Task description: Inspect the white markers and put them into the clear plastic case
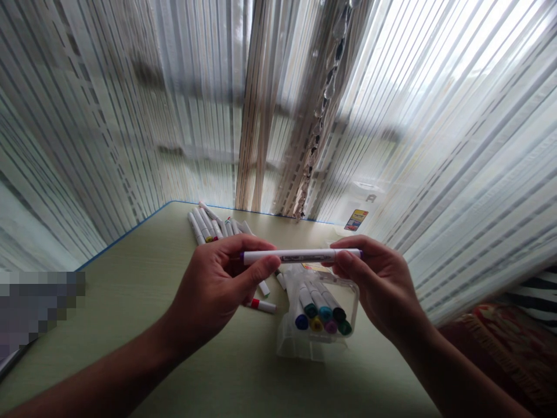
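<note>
A white marker point(301, 256) with purple ends is held level above the table, between both hands. My left hand point(217, 287) pinches its left end between thumb and fingers. My right hand point(378, 281) grips its right end with the fingertips. Just below sits a clear plastic case point(290, 341) lying on its side, with several markers point(321, 313) inside, their coloured caps facing me. A loose marker with a red cap point(262, 305) lies on the table under my left hand.
More white markers point(209, 224) lie in a heap at the far edge of the pale green table point(130, 302). Striped sheer curtains point(435, 145) hang all round. A white container with a yellow label point(357, 218) stands behind the curtain. Patterned fabric point(500, 342) lies at right.
</note>
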Tool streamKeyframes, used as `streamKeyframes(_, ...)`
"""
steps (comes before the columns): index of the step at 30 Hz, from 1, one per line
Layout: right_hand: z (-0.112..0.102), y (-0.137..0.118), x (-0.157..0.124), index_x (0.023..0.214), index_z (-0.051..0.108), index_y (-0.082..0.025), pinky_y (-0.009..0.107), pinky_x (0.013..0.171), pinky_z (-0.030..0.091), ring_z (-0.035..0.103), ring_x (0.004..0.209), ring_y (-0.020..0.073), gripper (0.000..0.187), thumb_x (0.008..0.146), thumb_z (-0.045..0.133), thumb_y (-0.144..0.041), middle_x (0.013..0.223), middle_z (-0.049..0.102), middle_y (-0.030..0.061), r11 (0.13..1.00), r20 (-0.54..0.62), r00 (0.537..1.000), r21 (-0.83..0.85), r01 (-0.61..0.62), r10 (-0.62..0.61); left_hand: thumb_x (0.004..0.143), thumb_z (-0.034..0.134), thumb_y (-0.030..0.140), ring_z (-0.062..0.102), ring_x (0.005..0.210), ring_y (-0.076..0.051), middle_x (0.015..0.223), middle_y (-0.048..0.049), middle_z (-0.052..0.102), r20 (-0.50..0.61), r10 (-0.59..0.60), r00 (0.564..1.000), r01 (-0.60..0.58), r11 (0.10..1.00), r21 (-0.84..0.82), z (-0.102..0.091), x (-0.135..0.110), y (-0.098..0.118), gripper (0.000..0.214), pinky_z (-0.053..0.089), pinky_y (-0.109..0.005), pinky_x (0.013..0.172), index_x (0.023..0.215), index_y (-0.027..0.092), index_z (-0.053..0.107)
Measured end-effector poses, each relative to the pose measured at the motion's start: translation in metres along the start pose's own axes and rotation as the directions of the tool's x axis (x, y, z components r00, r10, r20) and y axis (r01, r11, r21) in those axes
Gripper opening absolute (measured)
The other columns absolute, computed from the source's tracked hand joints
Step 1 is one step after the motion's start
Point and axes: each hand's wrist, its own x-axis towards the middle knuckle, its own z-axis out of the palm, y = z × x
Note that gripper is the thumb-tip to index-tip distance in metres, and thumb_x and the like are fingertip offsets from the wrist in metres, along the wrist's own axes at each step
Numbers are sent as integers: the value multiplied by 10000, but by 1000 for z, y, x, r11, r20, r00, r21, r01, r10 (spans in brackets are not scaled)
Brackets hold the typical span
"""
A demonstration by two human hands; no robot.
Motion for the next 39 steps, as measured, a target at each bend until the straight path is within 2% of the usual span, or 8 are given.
streamKeyframes(6,0,-1,0,981,764,-228,230,554,458,606,620,130,151,871,702,-310,739,705,16,1000,-5,1000,-20,3,-3,864,685,312,510,414,-58,722,-31,703,-57,23,998,-25,999,-29,3,1,2,244,438,-166,392,1005,114,704)
streamKeyframes(12,4,-6,1,983,770,-206,270,579,451,653,698,179,194,905,606,-273,818,755,57,998,8,1000,60,-18,17,922,590,346,523,408,-75,741,-47,711,-81,35,996,-41,996,-77,3,2,-1,290,431,-186,386,1067,112,681)
streamKeyframes(19,6,-9,0,963,768,-190,270,584,441,657,719,183,219,893,564,-230,811,766,71,994,16,999,108,-29,28,940,537,354,547,438,-94,774,-66,720,-74,10,997,-20,989,-146,1,1,-3,305,446,-204,414,1079,115,665)
streamKeyframes(31,4,-7,1,970,758,-208,274,572,470,675,696,184,179,889,618,-283,800,747,53,1000,6,1000,12,-2,2,946,534,357,533,408,-89,730,-47,713,-64,29,997,-37,993,-114,1,4,-4,270,437,-197,384,1039,128,642)
streamKeyframes(39,0,-2,-1,1000,753,-231,197,616,513,657,687,120,161,846,739,-274,801,741,15,1000,21,1000,8,-17,17,883,659,326,508,406,-55,710,-10,693,-57,25,998,-27,999,-39,1,3,-2,211,425,-156,381,976,136,657)
